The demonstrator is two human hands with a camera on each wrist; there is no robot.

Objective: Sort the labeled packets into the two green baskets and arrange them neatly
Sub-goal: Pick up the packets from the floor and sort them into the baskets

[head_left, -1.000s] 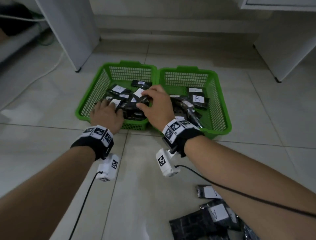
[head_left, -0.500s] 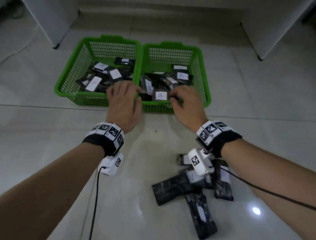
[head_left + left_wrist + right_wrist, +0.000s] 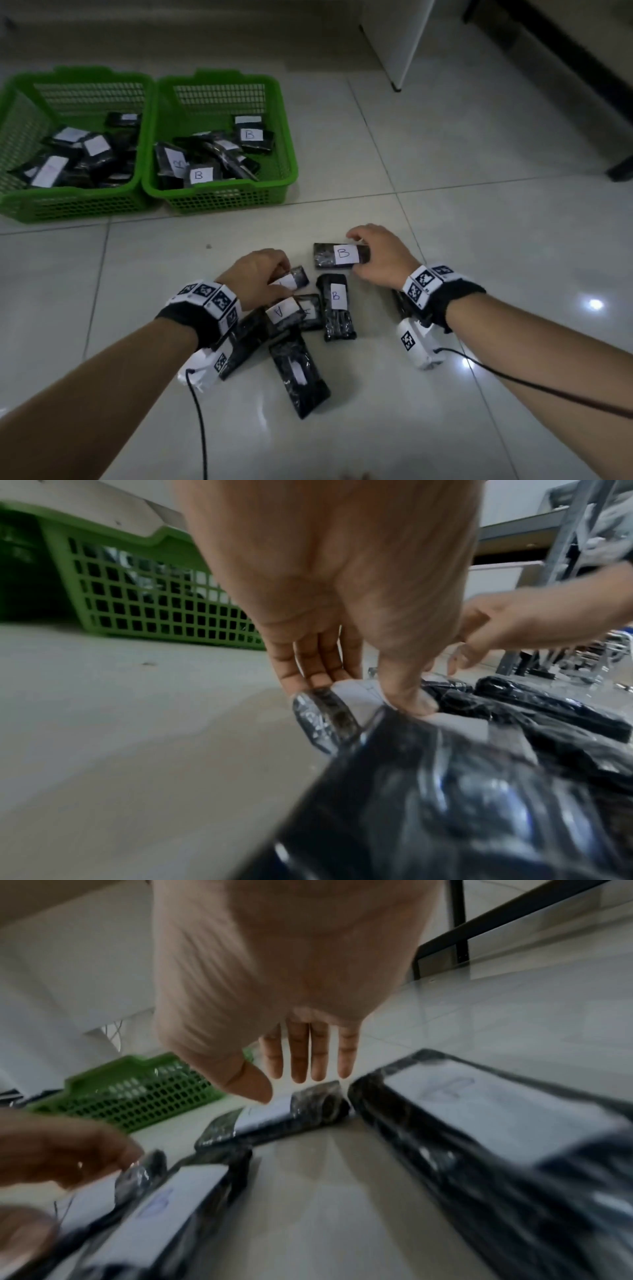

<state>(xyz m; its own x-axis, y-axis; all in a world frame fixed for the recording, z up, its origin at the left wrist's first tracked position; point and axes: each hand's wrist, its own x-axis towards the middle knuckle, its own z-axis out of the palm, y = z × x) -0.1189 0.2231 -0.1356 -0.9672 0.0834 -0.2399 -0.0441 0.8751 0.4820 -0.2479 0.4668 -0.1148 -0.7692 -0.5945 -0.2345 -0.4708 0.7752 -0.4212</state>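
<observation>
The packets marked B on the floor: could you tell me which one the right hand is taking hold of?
The crosswise B packet, farthest from the person, with the right hand at its end. The other B packet lies lengthwise nearer the person, untouched.

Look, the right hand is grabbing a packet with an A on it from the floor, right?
Not quite. The packet under the right hand is labeled B, not A; the head view shows the letter plainly. It does lie on the floor.
</observation>
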